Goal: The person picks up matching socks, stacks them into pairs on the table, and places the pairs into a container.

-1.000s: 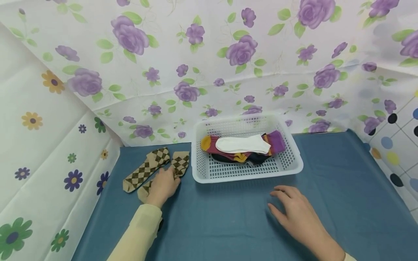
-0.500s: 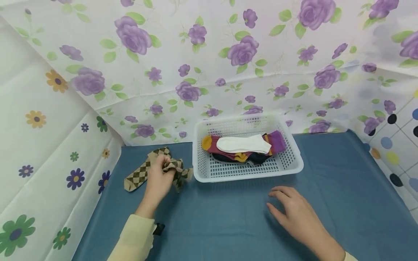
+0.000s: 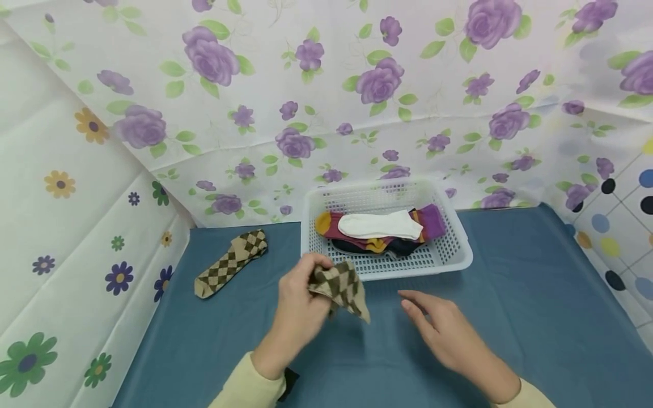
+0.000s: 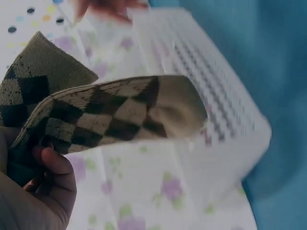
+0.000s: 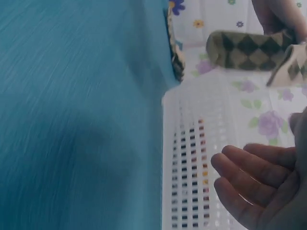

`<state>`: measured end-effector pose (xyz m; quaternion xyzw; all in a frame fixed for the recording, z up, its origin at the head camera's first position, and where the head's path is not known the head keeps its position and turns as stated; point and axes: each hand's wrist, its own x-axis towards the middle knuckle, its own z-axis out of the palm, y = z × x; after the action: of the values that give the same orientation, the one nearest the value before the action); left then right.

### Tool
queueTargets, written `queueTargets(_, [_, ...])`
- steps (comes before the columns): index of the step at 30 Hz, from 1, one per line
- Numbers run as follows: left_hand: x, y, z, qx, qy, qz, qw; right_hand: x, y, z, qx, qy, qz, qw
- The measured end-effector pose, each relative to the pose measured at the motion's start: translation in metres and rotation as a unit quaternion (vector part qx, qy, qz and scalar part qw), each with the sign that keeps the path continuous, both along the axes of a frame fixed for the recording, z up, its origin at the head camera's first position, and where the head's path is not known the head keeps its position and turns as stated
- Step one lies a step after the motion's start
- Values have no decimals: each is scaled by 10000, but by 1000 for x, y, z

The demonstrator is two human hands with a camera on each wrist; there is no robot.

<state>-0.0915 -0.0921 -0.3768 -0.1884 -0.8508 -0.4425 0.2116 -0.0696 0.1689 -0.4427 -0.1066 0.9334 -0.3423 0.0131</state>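
My left hand (image 3: 301, 303) pinches a brown-and-beige checkered sock (image 3: 343, 286) in the air, just in front of the basket's near rim. In the left wrist view the sock (image 4: 120, 112) is bent at the grip, with its toe and its cuff both hanging free. My right hand (image 3: 444, 331) hovers to the right of that sock, fingers relaxed and holding nothing. The right wrist view shows its loosely bent fingers (image 5: 254, 172) apart from the sock. A matching checkered sock (image 3: 230, 263) lies on the table at the left.
A white perforated plastic basket (image 3: 388, 273) stands at the back of the blue-covered table (image 3: 510, 272). Inside lie a white sock (image 3: 380, 225), a maroon, yellow and purple sock (image 3: 433, 221) and dark socks (image 3: 403, 248). Flower-printed sheets (image 3: 306, 102) rise behind and at the sides.
My left hand has picked one checkered sock up off the table and carried it right, to the front of the basket. The right hand has shifted slightly left.
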Motion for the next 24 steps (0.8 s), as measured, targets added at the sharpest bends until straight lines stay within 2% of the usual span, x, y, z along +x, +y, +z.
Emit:
queueTargets(3, [5,18,-7,-175,-49,-237,9996,-3,-5,3,-679,-485,166,9964])
queueTargets(5, [7,27,-11,-289,-130,-370,9988,-3,-8,5,-1141,-778,364,9898])
queueTargets(9, [9,36,-16,-516,-223,-478,9973,-3,-12,9,-2011,-1251,872,9676])
queueTargets(12, [10,38,-19,-684,-288,-474,9961,-3,-15,10,-2437,-1455,1007,9536])
queueTargets(15, [10,38,-22,-811,-286,-456,9953,-4,-15,12,-2538,-1392,1030,9516])
queueTargets(17, [10,36,-24,-936,-202,-416,9945,-3,-14,13,-2486,-1159,1073,9556])
queueTargets(21, [7,32,-28,-1305,134,-288,9909,-3,-10,18,-2458,-640,1259,9590])
queueTargets(24, [5,28,-31,-1657,409,-107,9853,-5,-5,24,-2484,-473,1145,9607])
